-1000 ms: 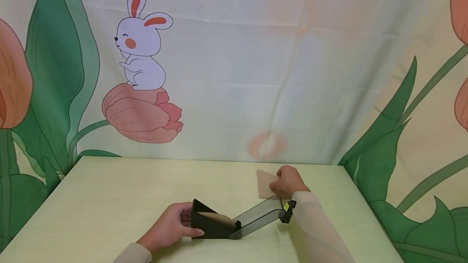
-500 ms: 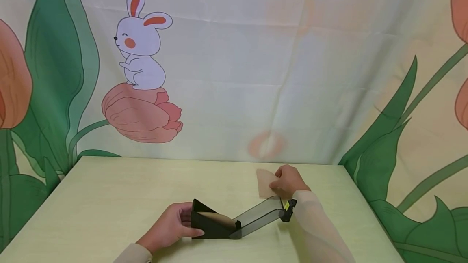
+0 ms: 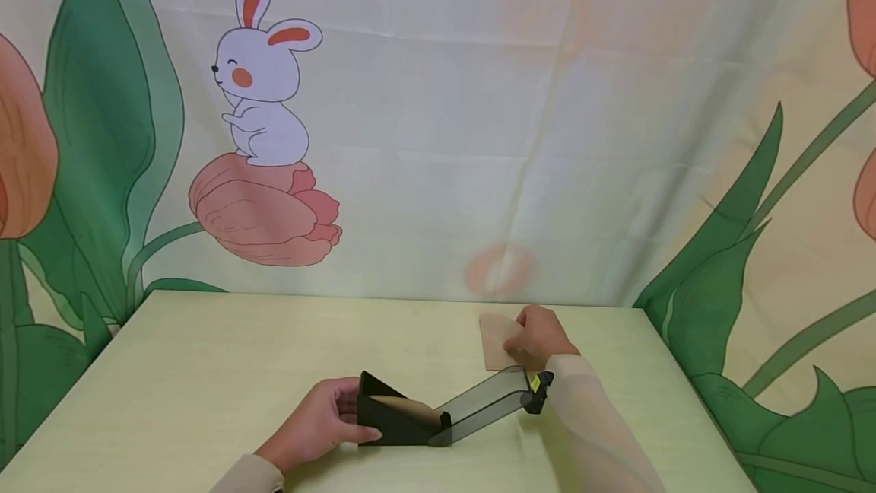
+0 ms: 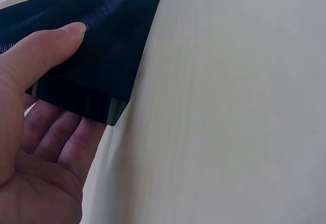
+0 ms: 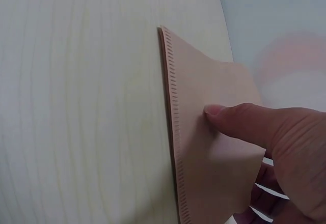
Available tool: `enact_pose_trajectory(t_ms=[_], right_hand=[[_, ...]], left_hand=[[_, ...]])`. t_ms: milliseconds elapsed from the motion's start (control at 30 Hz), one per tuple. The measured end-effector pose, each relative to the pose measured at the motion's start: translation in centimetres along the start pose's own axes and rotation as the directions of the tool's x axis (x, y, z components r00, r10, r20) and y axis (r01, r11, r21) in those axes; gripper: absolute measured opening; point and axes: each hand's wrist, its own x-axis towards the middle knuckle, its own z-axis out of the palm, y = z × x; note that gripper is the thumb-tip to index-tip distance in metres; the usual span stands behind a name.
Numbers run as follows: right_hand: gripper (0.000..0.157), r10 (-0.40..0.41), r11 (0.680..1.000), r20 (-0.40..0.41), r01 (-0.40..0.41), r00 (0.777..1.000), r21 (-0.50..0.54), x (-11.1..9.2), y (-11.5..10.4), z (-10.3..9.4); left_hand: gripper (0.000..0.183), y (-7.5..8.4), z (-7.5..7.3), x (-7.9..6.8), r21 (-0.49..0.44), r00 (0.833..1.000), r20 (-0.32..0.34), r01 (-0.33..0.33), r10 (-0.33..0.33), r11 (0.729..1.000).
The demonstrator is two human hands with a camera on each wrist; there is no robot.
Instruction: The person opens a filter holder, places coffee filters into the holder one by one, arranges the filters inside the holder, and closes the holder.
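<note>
My left hand [image 3: 316, 421] grips the left end of a black coffee filter holder [image 3: 398, 430], thumb on its near side and fingers behind. In the left wrist view the thumb lies on the ribbed wall of the holder [image 4: 109, 51]. Its clear lid [image 3: 482, 405] is swung out to the right, and brown paper [image 3: 404, 407] shows inside. Farther back, my right hand [image 3: 545, 337] pinches brown paper coffee filters [image 3: 496, 345]. The right wrist view shows the thumb on top of the filters [image 5: 204, 170], which have a crimped edge; the other fingers are partly hidden behind them.
Everything is on a pale wood-grain table [image 3: 274, 341]. Behind it hangs a cloth backdrop [image 3: 424, 173] printed with a rabbit and tulips. A black catch with a yellow mark [image 3: 539, 392] at the lid's end overlaps my right sleeve [image 3: 595, 421] in the head view.
The upper edge of the coffee filters in my right hand bows slightly more than before. My left hand and the holder stay where they were.
</note>
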Motion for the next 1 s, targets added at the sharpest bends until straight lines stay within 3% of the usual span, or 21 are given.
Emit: enact_pose_trajectory(t_ms=[567,767,1000], right_hand=[[0.010,-0.038,0.999,0.024,0.037,0.999,0.038,-0.17,0.14,-0.08],[0.014,-0.072,0.997,0.035,0.071,0.997,0.032,0.09,0.49,0.10],[0.015,-0.061,0.996,0.048,0.058,0.997,0.061,-0.04,0.83,0.07]], left_hand=[[0.048,0.03,0.04,-0.06,0.008,1.000,-0.009,0.007,-0.007,1.000],[0.047,0.15,0.09,-0.06,0.020,1.000,-0.018,0.002,-0.001,1.000],[0.046,0.23,0.15,-0.18,0.023,1.000,-0.019,-0.002,0.003,1.000]])
